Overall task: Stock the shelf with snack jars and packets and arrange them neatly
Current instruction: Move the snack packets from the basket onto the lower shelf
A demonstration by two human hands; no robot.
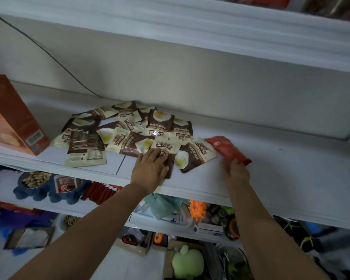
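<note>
Loose pile of brown-and-cream foil snack packets [129,130] lies on the white shelf board [291,168], overlapping, facing all ways, not yet neat. Left hand [150,165] lies flat with straight fingers on the pile's front packet [171,167] and grips nothing. Right hand [235,171] pinches the near end of a flat red foil packet [226,148], which lies just right of the pile with its far end touching the pile's rightmost packet.

Handling, judged: packets look light, thin, floppy and glossy, so they should slide easily over each other and over the board. Contents may crush, so press lightly. Best hold is likely a sealed edge or corner, pinched. To square up the pile, push with a flat palm rather than lift.

Hard to make out:
- right fingers under the red packet are hidden
- print on all packets is too blurred to read
- tall orange cardboard box [12,118], well left of the pile, is cut off by the frame edge
- no jars seen near the pile
- shelves below the pile are dim clutter, contents uncertain
</note>
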